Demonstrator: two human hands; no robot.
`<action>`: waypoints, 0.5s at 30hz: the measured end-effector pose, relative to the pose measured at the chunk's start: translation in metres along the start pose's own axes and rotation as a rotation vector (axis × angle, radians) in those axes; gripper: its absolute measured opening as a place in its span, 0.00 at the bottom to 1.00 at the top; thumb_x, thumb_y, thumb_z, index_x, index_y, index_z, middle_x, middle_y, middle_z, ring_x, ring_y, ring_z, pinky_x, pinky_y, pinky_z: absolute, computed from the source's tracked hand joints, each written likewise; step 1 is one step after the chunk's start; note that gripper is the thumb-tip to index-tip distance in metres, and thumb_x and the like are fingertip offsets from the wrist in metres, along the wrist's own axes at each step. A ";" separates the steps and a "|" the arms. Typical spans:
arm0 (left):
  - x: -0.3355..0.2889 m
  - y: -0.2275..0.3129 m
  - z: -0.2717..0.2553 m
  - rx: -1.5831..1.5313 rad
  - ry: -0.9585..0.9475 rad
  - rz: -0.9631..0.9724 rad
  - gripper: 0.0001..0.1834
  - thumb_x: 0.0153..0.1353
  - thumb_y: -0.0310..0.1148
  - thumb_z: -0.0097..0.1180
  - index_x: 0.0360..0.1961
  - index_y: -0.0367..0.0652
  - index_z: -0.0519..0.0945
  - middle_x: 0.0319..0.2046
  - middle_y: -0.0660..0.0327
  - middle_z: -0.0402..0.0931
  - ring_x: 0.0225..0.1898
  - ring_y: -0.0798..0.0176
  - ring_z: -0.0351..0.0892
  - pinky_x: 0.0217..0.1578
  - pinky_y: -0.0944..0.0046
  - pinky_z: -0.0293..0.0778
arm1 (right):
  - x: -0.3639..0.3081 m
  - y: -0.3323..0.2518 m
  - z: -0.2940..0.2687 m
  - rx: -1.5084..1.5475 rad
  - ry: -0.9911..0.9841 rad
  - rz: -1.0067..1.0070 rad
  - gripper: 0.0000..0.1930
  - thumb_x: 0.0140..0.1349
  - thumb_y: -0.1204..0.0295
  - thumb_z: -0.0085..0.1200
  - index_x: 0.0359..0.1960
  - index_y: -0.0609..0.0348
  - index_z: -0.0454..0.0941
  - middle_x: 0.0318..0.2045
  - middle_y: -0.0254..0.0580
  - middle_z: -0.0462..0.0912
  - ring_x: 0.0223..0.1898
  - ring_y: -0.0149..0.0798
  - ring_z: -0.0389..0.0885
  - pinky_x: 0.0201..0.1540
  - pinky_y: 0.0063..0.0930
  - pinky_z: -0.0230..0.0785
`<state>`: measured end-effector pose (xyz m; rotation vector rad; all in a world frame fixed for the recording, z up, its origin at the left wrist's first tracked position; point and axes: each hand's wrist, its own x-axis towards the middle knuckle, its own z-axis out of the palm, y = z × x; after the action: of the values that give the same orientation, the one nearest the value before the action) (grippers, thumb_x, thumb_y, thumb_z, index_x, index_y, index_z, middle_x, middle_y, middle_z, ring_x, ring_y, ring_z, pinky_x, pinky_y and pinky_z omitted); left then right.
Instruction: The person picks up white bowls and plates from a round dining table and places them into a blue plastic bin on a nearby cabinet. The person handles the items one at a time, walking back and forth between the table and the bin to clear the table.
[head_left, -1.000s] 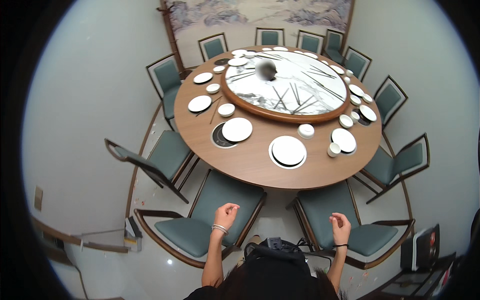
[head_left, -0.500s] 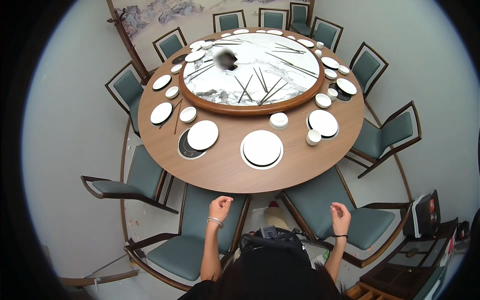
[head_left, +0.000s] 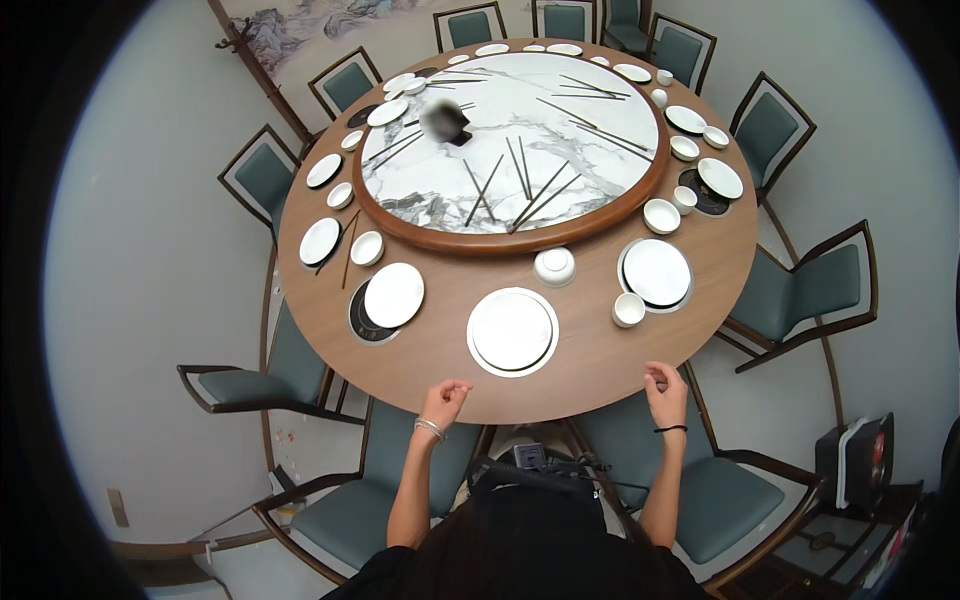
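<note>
My left hand point(head_left: 446, 403) is at the near edge of the round wooden table point(head_left: 430, 330), its fingers loosely bent, nothing in them and the thumb a little apart. My right hand point(head_left: 666, 394) hovers by the same edge farther right, also half curled and empty. Between and beyond them lies a white plate point(head_left: 512, 328) on a round white-rimmed disc. Past it sits a white bowl point(head_left: 555, 267), seemingly upside down. A white cup point(head_left: 628, 310) stands beyond my right hand, against another white plate point(head_left: 656, 272). Neither hand touches the tableware.
A marble turntable point(head_left: 420, 180) bears several scattered dark chopsticks point(head_left: 545, 200) and a blurred dark thing point(head_left: 446, 121). Green-seated chairs ring the table; one point(head_left: 345, 520) is by my left arm, another point(head_left: 725, 500) by my right. A dark cabinet point(head_left: 830, 540) stands at lower right.
I have moved closer to the table; plates and bowls sit nearer in view. Both hands have come up to the table's near edge, still empty.
</note>
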<state>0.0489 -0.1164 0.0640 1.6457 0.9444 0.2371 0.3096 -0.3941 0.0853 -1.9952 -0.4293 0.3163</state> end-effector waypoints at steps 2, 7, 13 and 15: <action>0.014 0.003 0.010 -0.039 -0.027 0.003 0.08 0.59 0.30 0.52 0.34 0.37 0.80 0.14 0.75 0.62 0.17 0.80 0.56 0.18 0.76 0.55 | 0.016 0.025 0.007 0.173 -0.019 0.042 0.10 0.56 0.77 0.51 0.41 0.65 0.74 0.34 0.42 0.78 0.36 0.33 0.77 0.41 0.24 0.70; 0.064 0.022 0.041 0.008 -0.162 0.068 0.07 0.57 0.29 0.53 0.34 0.38 0.80 0.15 0.74 0.66 0.18 0.80 0.60 0.20 0.77 0.59 | 0.038 0.052 0.016 0.398 0.070 0.040 0.12 0.59 0.75 0.51 0.44 0.65 0.73 0.34 0.38 0.78 0.36 0.27 0.75 0.40 0.20 0.69; 0.135 0.071 0.093 0.150 -0.267 0.336 0.06 0.52 0.28 0.55 0.31 0.40 0.81 0.17 0.67 0.73 0.20 0.76 0.68 0.24 0.74 0.66 | 0.062 0.061 0.006 0.261 0.222 0.003 0.14 0.57 0.76 0.53 0.46 0.63 0.72 0.33 0.38 0.78 0.34 0.29 0.76 0.38 0.22 0.69; 0.153 0.085 0.114 0.198 -0.291 0.384 0.07 0.51 0.28 0.55 0.31 0.40 0.81 0.20 0.61 0.77 0.23 0.72 0.73 0.28 0.72 0.71 | 0.070 0.075 0.009 0.231 0.247 0.027 0.16 0.56 0.76 0.53 0.47 0.63 0.72 0.33 0.39 0.78 0.34 0.30 0.77 0.38 0.22 0.70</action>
<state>0.2563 -0.0952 0.0542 1.9764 0.4380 0.1602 0.3808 -0.3871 0.0116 -1.7867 -0.1992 0.1272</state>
